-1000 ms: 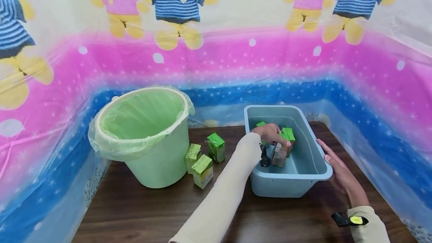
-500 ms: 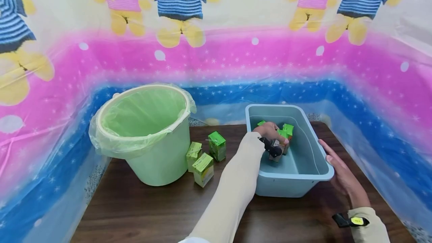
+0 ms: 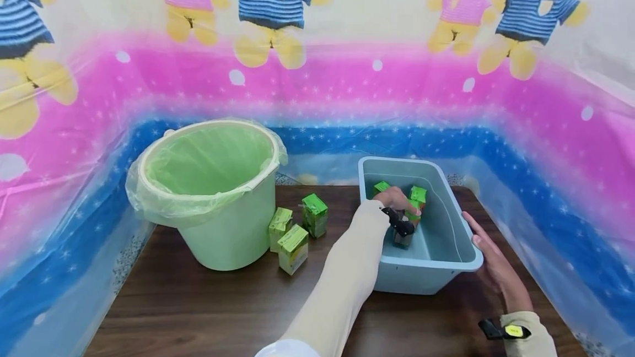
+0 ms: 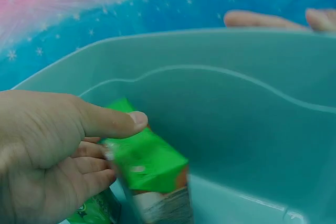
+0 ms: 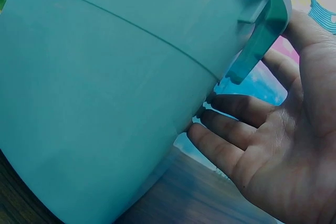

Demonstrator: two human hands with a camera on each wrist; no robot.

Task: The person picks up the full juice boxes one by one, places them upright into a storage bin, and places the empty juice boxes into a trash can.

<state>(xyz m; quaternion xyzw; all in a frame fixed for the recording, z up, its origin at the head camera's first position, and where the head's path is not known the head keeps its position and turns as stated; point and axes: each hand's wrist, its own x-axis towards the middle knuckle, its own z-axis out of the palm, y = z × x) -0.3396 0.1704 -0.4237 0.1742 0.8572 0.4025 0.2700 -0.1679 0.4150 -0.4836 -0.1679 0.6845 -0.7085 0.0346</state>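
My left hand (image 3: 395,198) reaches down inside a blue plastic tub (image 3: 420,282). In the left wrist view its thumb lies across a green-topped drink carton (image 4: 149,163), with the curled fingers at the carton's near side; the carton is slightly blurred. Another green carton (image 4: 97,208) shows under that hand. More green-topped cartons, such as a carton (image 3: 418,194) and a carton (image 3: 381,187), stand in the tub, partly hidden by the hand. My right hand (image 5: 278,129) steadies the tub from outside, its extended fingers against the wall below the rim.
Left of the tub, three green drink cartons (image 3: 292,249) stand on the dark wooden table (image 3: 208,313). Beside them is a pale green bucket (image 3: 233,241) with a clear bag lining it. A patterned curtain (image 3: 322,92) encloses the back and sides.
My left hand stays inside the tub among the cartons, its wrist turning and the wrist camera coming into view. The right hand keeps its place at the tub's side. The head view shifts slightly.
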